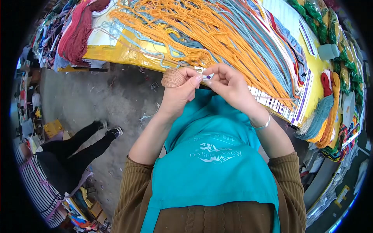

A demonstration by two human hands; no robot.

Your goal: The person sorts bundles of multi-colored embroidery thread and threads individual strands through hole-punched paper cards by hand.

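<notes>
My left hand (182,87) is closed around a small skein of tan thread (173,77) that bulges out past my knuckles. My right hand (229,83) meets it fingertip to fingertip, and both pinch a small white tag with a purple mark (208,76). The hands hover over the near edge of a yellow table (128,52) spread with long orange and grey-blue threads (217,35). A silver bracelet (264,123) circles my right wrist. My teal apron (213,163) fills the lower view.
White punched cards (279,105) holding threads line the table's right side. Red threads (77,31) hang at the left end, a grey-green cup (328,51) stands at the right. A seated person in black trousers (74,147) is on the concrete floor at left.
</notes>
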